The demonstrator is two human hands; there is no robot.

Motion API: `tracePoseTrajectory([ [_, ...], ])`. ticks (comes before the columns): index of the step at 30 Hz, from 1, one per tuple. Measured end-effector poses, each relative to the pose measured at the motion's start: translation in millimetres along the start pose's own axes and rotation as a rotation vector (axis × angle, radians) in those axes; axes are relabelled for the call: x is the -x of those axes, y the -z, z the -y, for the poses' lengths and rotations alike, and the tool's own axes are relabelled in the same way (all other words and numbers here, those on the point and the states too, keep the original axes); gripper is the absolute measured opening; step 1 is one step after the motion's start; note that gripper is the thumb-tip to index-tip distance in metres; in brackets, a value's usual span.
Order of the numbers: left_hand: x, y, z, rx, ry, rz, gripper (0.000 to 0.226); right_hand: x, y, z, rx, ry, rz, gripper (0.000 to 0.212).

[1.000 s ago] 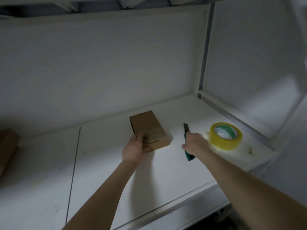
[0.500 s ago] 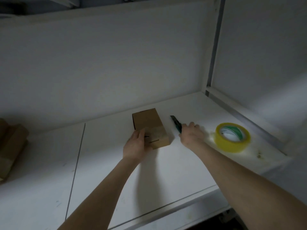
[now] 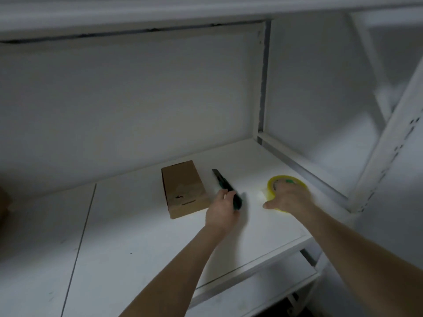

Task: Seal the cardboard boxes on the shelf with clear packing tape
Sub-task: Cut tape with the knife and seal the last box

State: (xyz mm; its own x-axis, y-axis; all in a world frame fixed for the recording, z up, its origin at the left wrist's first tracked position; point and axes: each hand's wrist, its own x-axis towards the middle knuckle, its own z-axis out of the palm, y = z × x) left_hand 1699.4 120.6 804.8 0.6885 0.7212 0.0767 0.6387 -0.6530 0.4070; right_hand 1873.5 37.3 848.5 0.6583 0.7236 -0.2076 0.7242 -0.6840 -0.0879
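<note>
A small cardboard box (image 3: pixel 184 188) lies flat on the white shelf (image 3: pixel 137 236), a strip of clear tape across its near end. Just right of it lies a green and black utility knife (image 3: pixel 223 181). My left hand (image 3: pixel 220 210) is at the knife's near handle end and touches it; motion blur hides whether the fingers close round it. Further right sits the yellow roll of packing tape (image 3: pixel 287 180). My right hand (image 3: pixel 289 199) lies over the roll's near half, fingers curled over its rim and thumb spread to the left.
The shelf's back wall and a right side rail (image 3: pixel 304 172) close in the space. Another brown cardboard box (image 3: pixel 3 202) shows at the far left edge. An upper shelf (image 3: pixel 160 12) hangs overhead, and the front edge (image 3: pixel 251 261) runs below my arms.
My left hand left the box and moved right to the knife. My right hand let go of the knife and moved right onto the tape roll. The camera tilted upward.
</note>
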Motion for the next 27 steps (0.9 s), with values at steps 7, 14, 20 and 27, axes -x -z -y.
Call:
tracePoseTrajectory([
  [7, -17, -20, -11, -0.041, 0.044, 0.145, 0.051, 2, -10, -2, 0.039, 0.036, -0.049, 0.032],
  [14, -51, -29, -27, 0.007, 0.03, 0.18, 0.052, -4, -15, -10, 0.047, 0.082, -0.073, 0.034],
  [20, -56, -28, -22, 0.1, -0.013, 0.186, 0.055, -5, -18, -10, 0.022, 0.083, -0.074, 0.032],
  [27, -47, 21, -30, 0.548, 0.065, -0.058, 0.072, 15, 17, 0, -0.299, 0.253, -0.169, 0.044],
])
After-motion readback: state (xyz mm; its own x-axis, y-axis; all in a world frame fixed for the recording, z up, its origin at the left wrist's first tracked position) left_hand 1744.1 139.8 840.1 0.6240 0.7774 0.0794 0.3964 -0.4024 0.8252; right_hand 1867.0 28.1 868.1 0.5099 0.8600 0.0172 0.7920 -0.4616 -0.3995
